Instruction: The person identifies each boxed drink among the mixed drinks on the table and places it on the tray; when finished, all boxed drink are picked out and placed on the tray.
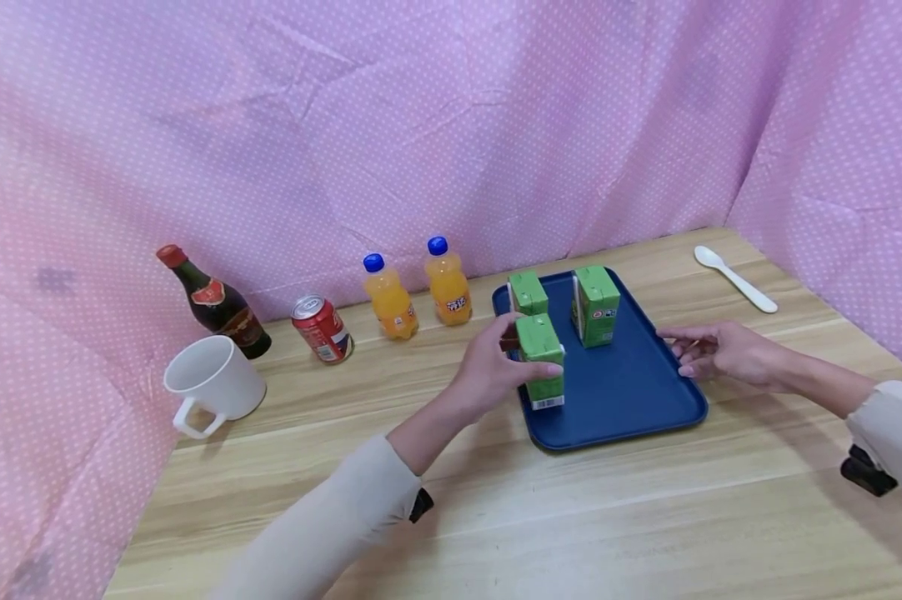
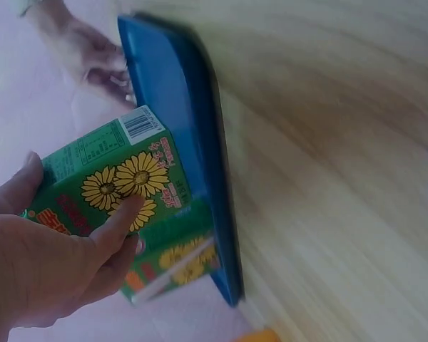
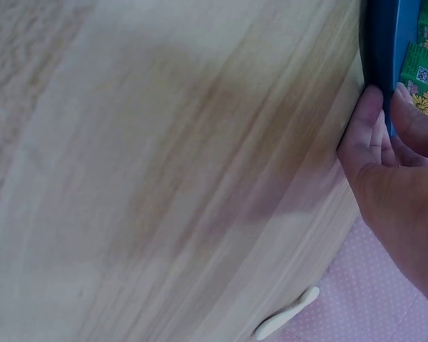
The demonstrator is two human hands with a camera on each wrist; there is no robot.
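Note:
My left hand [image 1: 487,368] grips a green drink carton [image 1: 538,335] with yellow flowers printed on it, thumb on one side and fingers on the other. The carton stands upright at the left edge of a blue tray [image 1: 623,392]; whether its base touches the tray I cannot tell. Behind it on the tray are two similar cartons, one at the back left [image 1: 528,290] and one near the middle [image 1: 597,312]. My right hand [image 1: 738,358] holds the tray's right rim, which lies between thumb and fingers in the right wrist view.
Left of the tray stand two orange soda bottles [image 1: 449,287] with blue caps, a red can [image 1: 322,329], a dark bottle [image 1: 226,304] and a white mug [image 1: 218,379]. A white spoon [image 1: 736,279] lies at the back right. Pink dotted cloth [image 1: 391,125] hangs behind the wooden table [image 1: 608,517].

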